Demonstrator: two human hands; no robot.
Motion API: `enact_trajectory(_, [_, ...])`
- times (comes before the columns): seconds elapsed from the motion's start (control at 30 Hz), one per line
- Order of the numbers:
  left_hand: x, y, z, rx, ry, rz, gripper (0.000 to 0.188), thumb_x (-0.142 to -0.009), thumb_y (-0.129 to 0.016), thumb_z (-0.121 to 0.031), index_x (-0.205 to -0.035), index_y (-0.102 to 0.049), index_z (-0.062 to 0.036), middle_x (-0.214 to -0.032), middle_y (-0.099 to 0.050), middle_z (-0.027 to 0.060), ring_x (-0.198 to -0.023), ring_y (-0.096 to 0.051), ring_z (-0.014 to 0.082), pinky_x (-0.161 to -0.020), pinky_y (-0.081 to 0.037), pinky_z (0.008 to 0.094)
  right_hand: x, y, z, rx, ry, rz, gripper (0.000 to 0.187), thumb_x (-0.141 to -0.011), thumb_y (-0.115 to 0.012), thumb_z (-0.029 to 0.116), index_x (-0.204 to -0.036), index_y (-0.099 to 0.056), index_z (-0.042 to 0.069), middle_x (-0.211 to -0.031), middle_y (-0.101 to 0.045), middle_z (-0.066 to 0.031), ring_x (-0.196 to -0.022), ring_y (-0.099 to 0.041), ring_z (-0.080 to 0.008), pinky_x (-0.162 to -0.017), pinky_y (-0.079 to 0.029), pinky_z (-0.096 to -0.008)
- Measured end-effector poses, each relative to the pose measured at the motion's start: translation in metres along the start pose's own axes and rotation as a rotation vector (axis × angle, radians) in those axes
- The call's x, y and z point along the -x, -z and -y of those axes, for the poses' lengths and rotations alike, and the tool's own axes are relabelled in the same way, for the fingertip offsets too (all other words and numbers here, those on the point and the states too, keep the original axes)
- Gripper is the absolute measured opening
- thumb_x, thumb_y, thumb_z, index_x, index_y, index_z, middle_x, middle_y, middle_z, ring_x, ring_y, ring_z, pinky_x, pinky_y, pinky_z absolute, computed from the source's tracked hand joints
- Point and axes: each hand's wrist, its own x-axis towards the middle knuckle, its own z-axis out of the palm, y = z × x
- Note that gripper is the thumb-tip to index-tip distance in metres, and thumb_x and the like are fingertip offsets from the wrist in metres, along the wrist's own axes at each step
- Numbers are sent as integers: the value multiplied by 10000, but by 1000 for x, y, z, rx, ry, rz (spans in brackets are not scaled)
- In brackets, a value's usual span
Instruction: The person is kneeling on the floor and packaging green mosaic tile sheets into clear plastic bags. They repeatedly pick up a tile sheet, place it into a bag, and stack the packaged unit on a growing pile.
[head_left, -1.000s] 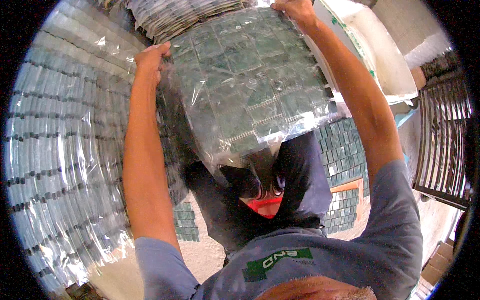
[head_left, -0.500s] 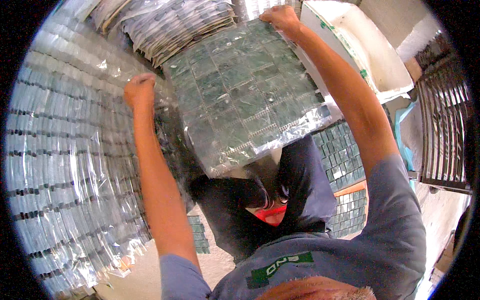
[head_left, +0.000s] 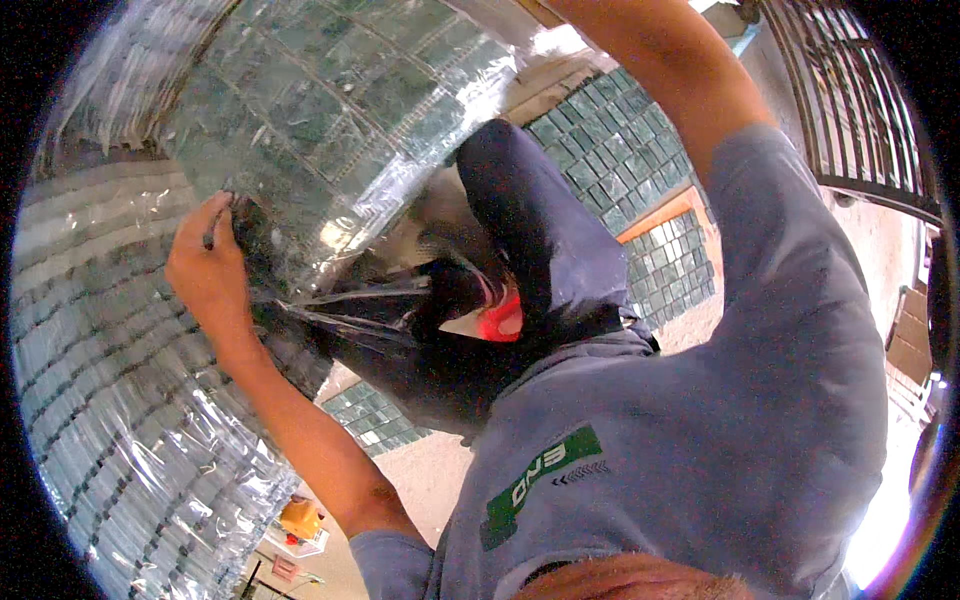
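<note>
One left hand (head_left: 208,270), at frame left, maybe pinches plastic (head_left: 395,182); a hard tug could rip it. Right fingers unseen.

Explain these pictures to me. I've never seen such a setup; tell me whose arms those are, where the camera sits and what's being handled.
There's no machine: these are a person's bare arms, seen by a wide camera worn on the head, looking down. Its lens bends straight edges. The left hand is at a corner of a sheet of green tiles under clear film; what its fingers grip, if anything, is unclear. The right hand is out of view beyond the top edge. Wrapped stacks fill the left side, and smaller tiles lie beyond the legs.
</note>
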Motion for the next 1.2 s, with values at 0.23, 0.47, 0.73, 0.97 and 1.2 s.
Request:
enact_trajectory(0.23, [-5,-7,-15,44,-46,-102,149,-857,-649,-43,-982,-730,-52,-1017,-721,113,-946,-685,266,-854,-515,339,245,46,-39,272,18,114,210,-843,-642,212,-909,-666,13,-788,-656,-172,-700,-641,-316,-644,-504,-434])
enact_trajectory(0.47, [-14,-11,-17,-14,-82,-49,177,-875,-640,-50,-1027,-730,-34,-1032,-726,95,-953,-682,231,-874,-504,326,399,-11,-148,507,-120,759,525,-860,-641,217,-1346,-498,79,-1379,-520,-156,-1299,-465,-332,-1076,-399,-433])
enact_trajectory(0.73, [-11,-13,-25,37,-43,-26,184,-886,-635,-44,-1043,-728,-20,-1047,-727,88,-964,-676,214,-888,-499,319,412,-53,-168,484,-205,1004,687,-844,-688,433,-1394,-459,92,-1349,-546,-115,-1325,-435,-312,-1129,-311,-493])
enact_trajectory(0.97, [-12,-14,-29,0,-43,-19,182,-883,-635,-34,-1037,-723,8,-1053,-726,94,-967,-673,207,-893,-499,316,418,-50,-185,397,-199,942,628,-796,-749,353,-1329,-533,101,-1216,-608,-131,-1192,-531,-339,-1036,-411,-459])
enact_trajectory(1.2, [-12,-15,-26,36,-57,-21,184,-892,-626,-41,-1043,-722,3,-1054,-725,98,-972,-673,211,-896,-501,323,410,-20,-170,321,-108,837,542,-738,-784,234,-1218,-576,92,-1055,-644,-182,-1073,-587,-380,-896,-486,-484])
